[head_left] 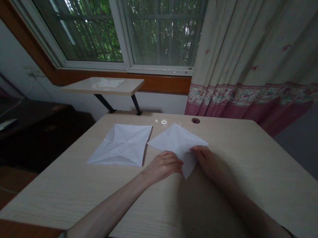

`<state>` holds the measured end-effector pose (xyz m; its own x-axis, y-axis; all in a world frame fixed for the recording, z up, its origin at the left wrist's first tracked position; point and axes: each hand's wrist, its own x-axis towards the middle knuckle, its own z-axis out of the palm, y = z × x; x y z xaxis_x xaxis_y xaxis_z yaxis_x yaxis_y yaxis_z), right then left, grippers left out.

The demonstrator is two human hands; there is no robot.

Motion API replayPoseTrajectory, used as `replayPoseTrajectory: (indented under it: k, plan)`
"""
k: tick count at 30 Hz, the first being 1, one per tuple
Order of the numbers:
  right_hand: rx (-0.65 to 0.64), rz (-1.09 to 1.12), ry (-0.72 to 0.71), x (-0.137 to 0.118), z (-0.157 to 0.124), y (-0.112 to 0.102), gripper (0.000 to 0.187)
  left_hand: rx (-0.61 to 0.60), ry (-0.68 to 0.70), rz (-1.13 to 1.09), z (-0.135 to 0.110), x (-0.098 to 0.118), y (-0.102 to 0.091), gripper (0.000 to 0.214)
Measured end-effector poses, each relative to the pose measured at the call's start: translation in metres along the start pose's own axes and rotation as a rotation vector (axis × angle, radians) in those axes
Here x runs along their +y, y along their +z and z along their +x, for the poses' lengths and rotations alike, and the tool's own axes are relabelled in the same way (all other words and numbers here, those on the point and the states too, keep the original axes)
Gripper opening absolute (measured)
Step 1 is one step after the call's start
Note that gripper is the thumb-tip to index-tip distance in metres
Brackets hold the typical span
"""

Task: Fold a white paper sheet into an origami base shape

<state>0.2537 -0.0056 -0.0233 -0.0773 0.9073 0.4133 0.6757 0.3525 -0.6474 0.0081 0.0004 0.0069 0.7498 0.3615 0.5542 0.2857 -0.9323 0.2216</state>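
Note:
A folded sheet of white paper [178,140] lies turned like a diamond on the desk, one corner pointing toward me. My left hand [166,165] holds its lower left edge, fingers bent over the paper. On the opposite edge, my right hand [205,158] grips the sheet with fingertips on top; the thumb is partly hidden. To the left lies a second white paper [120,145], flat, with crossing creases and slightly raised edges. It touches neither hand.
The pale wooden desk [101,198] has a small raised shelf [128,89] at its back left, with white paper [108,83] on it. A round cable hole [195,120] is near the back edge. Behind are a window [159,32] and a curtain [247,60].

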Motion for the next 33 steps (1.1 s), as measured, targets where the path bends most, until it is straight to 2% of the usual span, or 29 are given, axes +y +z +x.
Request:
replayPoseTrajectory:
  k: [7, 12, 16, 20, 24, 30, 33]
  plan:
    - [-0.097, -0.118, -0.114, 0.0026, 0.0006, 0.0015, 0.032, 0.128, -0.104, 0.032, -0.0012, -0.0002, 0.0007, 0.025]
    - [-0.163, -0.172, -0.128, 0.0060, -0.0006, -0.0012, 0.038, 0.243, -0.223, 0.031, -0.0030, -0.0015, 0.0024, 0.021]
    - [-0.206, -0.222, -0.131, 0.0009, -0.0018, -0.0030, 0.027, 0.316, -0.295, 0.061, -0.0030, -0.0013, 0.0035, 0.025]
    - [-0.175, -0.264, -0.146, -0.0005, -0.0028, 0.0013, 0.019, 0.316, -0.369, 0.147, -0.0032, -0.0012, 0.0039, 0.034]
    - [-0.113, -0.233, -0.106, 0.0017, -0.0020, 0.0042, 0.020, 0.292, -0.435, 0.237, -0.0048, -0.0028, 0.0052, 0.038]
    - [-0.089, -0.225, -0.075, -0.0003, 0.0030, -0.0002, 0.019, 0.313, -0.555, 0.252, -0.0069, -0.0068, 0.0089, 0.034]
    - [-0.075, -0.257, -0.003, 0.0021, 0.0062, -0.0015, 0.028, 0.323, -0.629, 0.290, -0.0069, -0.0083, 0.0093, 0.031]
